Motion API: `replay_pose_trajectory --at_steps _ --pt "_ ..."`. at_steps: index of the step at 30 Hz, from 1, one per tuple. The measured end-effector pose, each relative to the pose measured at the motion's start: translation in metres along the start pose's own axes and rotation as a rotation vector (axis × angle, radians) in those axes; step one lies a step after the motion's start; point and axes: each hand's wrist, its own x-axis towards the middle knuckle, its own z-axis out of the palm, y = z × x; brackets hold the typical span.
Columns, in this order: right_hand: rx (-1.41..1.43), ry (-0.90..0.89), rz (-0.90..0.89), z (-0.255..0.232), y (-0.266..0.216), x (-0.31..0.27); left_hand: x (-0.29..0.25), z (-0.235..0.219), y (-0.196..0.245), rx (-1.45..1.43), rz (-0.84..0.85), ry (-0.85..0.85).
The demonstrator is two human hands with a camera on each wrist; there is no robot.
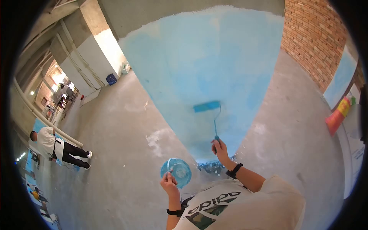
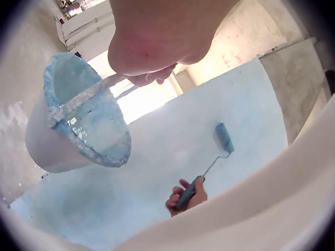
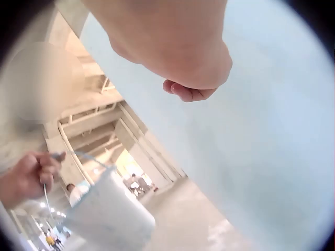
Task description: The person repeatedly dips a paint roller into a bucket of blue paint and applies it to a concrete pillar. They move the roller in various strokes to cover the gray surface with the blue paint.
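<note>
My right hand [image 1: 220, 149] grips the dark handle of a paint roller [image 1: 207, 107], its fingers curled round it. The roller's blue sleeve lies against a wall [image 1: 191, 57] coated in uneven light blue paint. Lower and to the left, my left hand [image 1: 169, 184] holds a paint bucket [image 2: 57, 144] by its paint-smeared bail handle. Blue paint coats the bucket's rim and inside in the left wrist view, where the bucket hangs tilted. In the right wrist view the roller is hidden behind my right hand [image 3: 183, 73].
Blue paint spatters mark the concrete floor [image 1: 122, 126] at the wall's foot. To the left stands another person [image 1: 50, 142] in a white top. A brick wall [image 1: 314, 38] rises at right, near a red and yellow bag [image 1: 339, 115]. A dark blue container [image 1: 110, 79] sits farther back.
</note>
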Motion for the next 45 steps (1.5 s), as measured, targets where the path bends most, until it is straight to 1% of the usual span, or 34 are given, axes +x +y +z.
replay_pose_trajectory --at_steps 1,2,3,4,5,6,7,8,10,12,14,16,18,20,22,25,27,28,29,31,32,34,36,38,39,41,42,44,45 --pt "0.011 -0.013 -0.008 -0.007 0.013 -0.006 0.001 0.000 -0.002 0.000 0.018 0.006" --pt "-0.005 0.013 0.054 -0.011 0.024 -0.011 0.002 -0.001 -0.005 -0.009 0.002 0.014" --pt "-0.020 0.039 0.121 -0.003 0.028 -0.011 0.002 -0.005 -0.006 -0.015 -0.014 0.022" --pt "-0.004 0.026 0.118 0.003 0.032 -0.003 0.003 -0.007 -0.011 -0.039 -0.027 0.026" --pt "-0.006 0.010 0.052 0.007 0.022 0.003 0.005 -0.007 -0.010 -0.032 -0.020 0.026" --pt "-0.014 0.002 -0.008 0.008 0.007 0.006 0.005 -0.008 -0.010 -0.039 -0.039 0.038" --pt "0.000 0.031 -0.041 0.017 -0.015 0.015 0.002 -0.008 -0.012 -0.048 -0.063 0.049" --pt "0.011 0.059 -0.074 0.032 -0.042 0.028 0.002 -0.008 -0.013 -0.044 -0.073 0.046" --pt "0.081 0.042 -0.183 0.050 -0.098 0.051 0.002 -0.009 -0.015 -0.046 -0.061 0.052" --pt "0.096 0.071 -0.247 0.065 -0.154 0.065 0.000 -0.006 -0.013 -0.050 -0.058 0.063" --pt "0.120 0.053 -0.252 0.073 -0.196 0.068 0.003 -0.005 -0.012 -0.062 -0.039 0.066" --pt "0.141 0.031 -0.257 0.074 -0.215 0.072 0.002 -0.007 -0.016 -0.048 -0.075 0.087" --pt "0.103 0.031 -0.259 0.070 -0.221 0.081 0.006 -0.002 -0.018 -0.050 -0.065 0.083" --pt "0.106 0.030 -0.256 0.059 -0.200 0.083 0.007 -0.001 -0.017 -0.046 -0.058 0.081" --pt "0.094 0.067 -0.218 0.044 -0.161 0.078 0.009 0.000 -0.015 -0.025 -0.056 0.101" --pt "0.029 0.129 -0.164 0.014 -0.091 0.054 0.008 -0.005 -0.016 -0.001 -0.037 0.085" --pt "-0.007 0.119 -0.043 -0.012 -0.053 0.030 0.005 -0.008 -0.019 -0.001 -0.049 0.107" --pt "-0.015 0.110 -0.040 -0.025 -0.038 0.019 0.004 -0.008 -0.021 0.006 -0.063 0.113" --pt "-0.044 0.123 -0.011 -0.037 -0.024 0.009 0.004 -0.009 -0.021 0.001 -0.067 0.119" --pt "-0.077 0.145 0.025 -0.048 -0.016 0.001 0.002 -0.011 -0.018 0.011 -0.075 0.099" --pt "-0.097 0.158 0.034 -0.050 -0.022 -0.004 0.001 -0.012 -0.019 0.018 -0.085 0.093" --pt "-0.114 0.203 0.037 -0.054 -0.033 -0.006 0.004 -0.010 -0.020 0.013 -0.080 0.075" --pt "-0.121 0.227 -0.033 -0.047 -0.053 0.009 0.005 -0.003 -0.018 0.016 -0.080 0.050" --pt "-0.118 0.191 -0.058 -0.032 -0.094 0.023 0.008 0.007 -0.017 0.011 -0.073 0.031" --pt "-0.114 0.208 -0.066 -0.021 -0.117 0.029 0.010 0.008 -0.016 0.021 -0.065 0.029" --pt "-0.251 0.157 -0.139 0.000 -0.163 0.038 0.015 0.010 -0.013 0.037 -0.046 0.024" --pt "-0.243 0.159 -0.144 0.011 -0.186 0.041 0.015 0.013 -0.012 0.026 -0.052 0.008" --pt "-0.122 0.061 -0.151 0.027 -0.228 0.041 0.016 0.016 -0.011 0.013 -0.049 -0.004" --pt "-0.118 0.055 -0.154 0.029 -0.244 0.037 0.016 0.017 -0.011 0.005 -0.055 -0.004"
